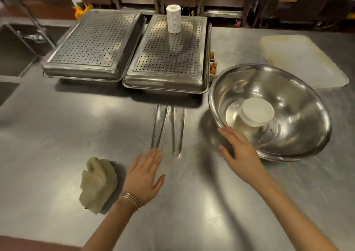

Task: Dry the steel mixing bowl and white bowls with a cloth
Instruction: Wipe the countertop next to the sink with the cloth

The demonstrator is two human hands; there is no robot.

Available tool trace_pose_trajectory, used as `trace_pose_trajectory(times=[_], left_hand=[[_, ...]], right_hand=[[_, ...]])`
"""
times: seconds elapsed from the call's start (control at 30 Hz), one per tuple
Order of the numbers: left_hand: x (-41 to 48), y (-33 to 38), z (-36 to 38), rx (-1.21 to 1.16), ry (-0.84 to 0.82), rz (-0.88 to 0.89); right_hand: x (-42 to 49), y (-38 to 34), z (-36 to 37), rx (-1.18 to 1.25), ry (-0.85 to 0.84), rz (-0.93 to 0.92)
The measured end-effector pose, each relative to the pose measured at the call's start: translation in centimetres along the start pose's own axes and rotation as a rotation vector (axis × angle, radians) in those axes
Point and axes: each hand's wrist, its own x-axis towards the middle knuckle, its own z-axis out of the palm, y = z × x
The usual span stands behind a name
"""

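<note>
While the left hand [144,177] is held flat, fingers spread, near the cloth [98,183] at lower left, the right hand [238,152], straight-fingered and empty, stretches to the steel mixing bowl [288,89]

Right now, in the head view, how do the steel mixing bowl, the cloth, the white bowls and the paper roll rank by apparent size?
1. steel mixing bowl
2. cloth
3. white bowls, upside down inside the mixing bowl
4. paper roll, but it stands farthest away, so unsure

Tongs [169,127] lie between cloth [99,184] and steel bowl [269,112].
</note>
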Motion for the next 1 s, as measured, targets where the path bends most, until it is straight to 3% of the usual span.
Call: trace_pose_trajectory(times=[0.17, 0.37, 0.57, 0.63, 0.7, 0.77, 0.93, 1.0], left_hand=[[-7.9, -8.3, 0.1, -0.003, -0.077, -0.077], [-14.5, -19.4, -0.2, 0.007, -0.033, -0.047], [-18.6, -28.0, 0.9, -0.002, -0.209, -0.153], [-18.9, -29.9, 1.6, 0.017, -0.247, -0.166], [-18.7, -30.5, 2.1, 0.008, -0.242, -0.146], [-18.5, -29.6, 2.5, -0.027, -0.209, -0.088], [-19.8, -26.3, 4.1, -0.136, -0.134, -0.123], [-20.6, -24.9, 4.6, -0.149, -0.114, -0.04]], right_hand=[[-2.3, -8.0, 9.1, 0.072, -0.07, 0.003], [-3.4, -17.9, 18.9, 0.118, -0.068, 0.018], [-2.1, -23.9, 25.3, 0.023, -0.057, -0.057], [-1.1, -25.2, 27.0, -0.108, -0.181, -0.063], [0.0, -25.7, 29.3, -0.206, -0.414, 0.048], [0.7, -25.7, 31.9, -0.312, -0.514, 0.024], [-0.1, -22.2, 33.0, -0.499, -0.264, -0.195], [-2.2, -20.9, 32.0, -0.514, -0.206, -0.242]])
